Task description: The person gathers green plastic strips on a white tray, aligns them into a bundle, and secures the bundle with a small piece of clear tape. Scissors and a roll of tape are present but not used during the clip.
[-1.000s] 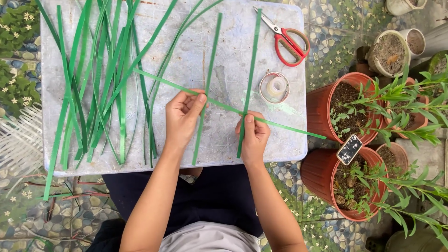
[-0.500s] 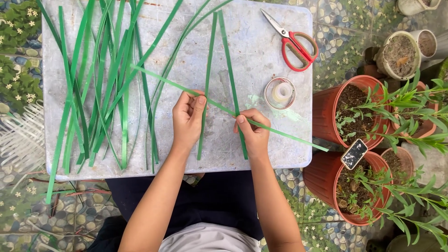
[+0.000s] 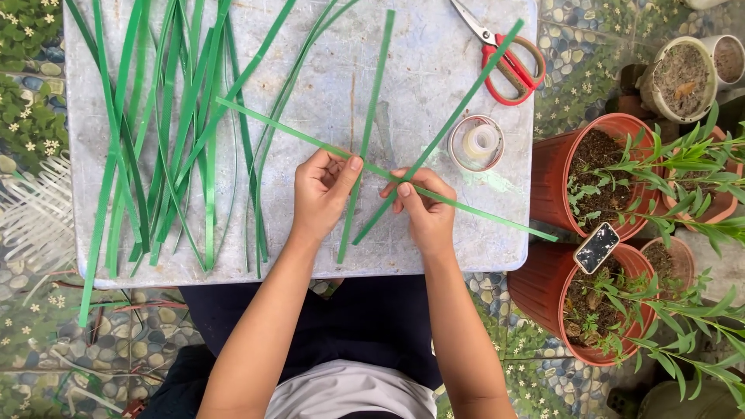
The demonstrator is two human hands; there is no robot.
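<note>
Risk: three green strips cross at one point on the table (image 3: pixel 466 233), between the two hands. The crossing is secured by finger pressure only. If either pinch loosens, the strips are likely to slide out of alignment and the crossing would open. Excess pull on the long strip (image 3: pixel 481 213) could tear or crease it, since it overhangs the table's right edge unsupported, just above the terracotta pots (image 3: pixel 574 159). The tape roll (image 3: pixel 477 143) and the scissors (image 3: pixel 508 58) lie beyond the hands; reaching for either would release one side of the crossing.

Left hand (image 3: pixel 322 194): closed in a pinch, thumb over fingers, on the long strip where the upright strip (image 3: pixel 372 101) passes under it. The upright strip runs from the table's far side down past this hand.

Right hand (image 3: pixel 423 209): closed in a pinch, thumb on top, on the long strip where the diagonal strip (image 3: pixel 466 97) meets it. The diagonal strip rises toward the scissors.

The hands are near each other but not touching.

A loose bundle of spare strips (image 3: pixel 163 132) lies on the table's left side, well apart from both hands.
</note>
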